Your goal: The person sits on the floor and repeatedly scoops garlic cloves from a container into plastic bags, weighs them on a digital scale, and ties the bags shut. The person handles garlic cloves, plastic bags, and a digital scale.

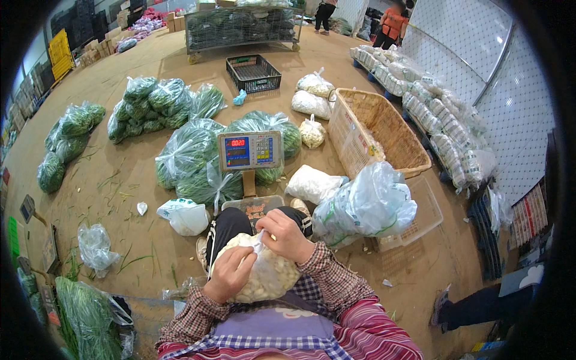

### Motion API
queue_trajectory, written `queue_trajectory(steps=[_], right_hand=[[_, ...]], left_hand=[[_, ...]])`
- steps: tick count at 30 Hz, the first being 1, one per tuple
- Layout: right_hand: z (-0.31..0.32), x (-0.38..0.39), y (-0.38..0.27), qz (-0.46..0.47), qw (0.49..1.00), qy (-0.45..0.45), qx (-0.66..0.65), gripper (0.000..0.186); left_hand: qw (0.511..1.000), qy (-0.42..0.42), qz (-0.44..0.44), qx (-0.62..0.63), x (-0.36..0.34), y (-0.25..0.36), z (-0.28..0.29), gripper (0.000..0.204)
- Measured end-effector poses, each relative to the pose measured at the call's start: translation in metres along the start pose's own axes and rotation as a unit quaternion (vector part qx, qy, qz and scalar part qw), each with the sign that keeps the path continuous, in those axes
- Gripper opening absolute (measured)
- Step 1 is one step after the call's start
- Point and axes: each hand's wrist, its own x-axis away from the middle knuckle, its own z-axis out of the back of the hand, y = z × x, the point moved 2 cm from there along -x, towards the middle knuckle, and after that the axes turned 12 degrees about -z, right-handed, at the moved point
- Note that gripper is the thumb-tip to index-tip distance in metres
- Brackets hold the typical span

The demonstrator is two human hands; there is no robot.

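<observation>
A clear plastic bag of pale, peeled pieces, possibly garlic cloves (267, 282), rests in my lap. My left hand (231, 270) and my right hand (282, 237) both grip its gathered white neck, fingers closed, the right one slightly higher. In front of my knees stands a weighing scale (251, 150) with a display head on a post; its platform (252, 207) sits between my feet. A white plastic bag (183, 217) lies to the left, and a large bundle of pale plastic bags (363, 207) to the right.
Bagged greens (186, 153) lie behind the scale and leftward (69, 144). A black crate (253, 75), white sacks (318, 96), a wicker basket (375, 129) and stacked packs on pallets (438, 120) stand beyond. A wire cage cart (243, 30) and people (393, 24) are at the back.
</observation>
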Motion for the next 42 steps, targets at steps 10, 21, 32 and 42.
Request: queue_trajectory(steps=[10, 21, 32, 42], right_hand=[[-0.003, -0.011, -0.001, -0.003, 0.995, 0.079, 0.058, 0.024], [-0.022, -0.001, 0.094, -0.237, 0.966, -0.044, 0.094, 0.016], [0.003, 0.016, -0.045, -0.116, 0.918, -0.340, -0.167, 0.021], [0.069, -0.028, -0.012, -0.185, 0.963, -0.085, -0.174, 0.013]], left_hand=[[0.956, 0.065, 0.224, 0.176, 0.015, 0.021, 0.014, 0.027], [0.926, -0.110, 0.185, 0.309, 0.058, 0.043, 0.025, 0.015], [0.877, 0.027, 0.215, 0.429, -0.020, 0.018, 0.044, 0.029], [0.938, 0.015, 0.110, 0.327, -0.098, -0.027, 0.013, 0.052]])
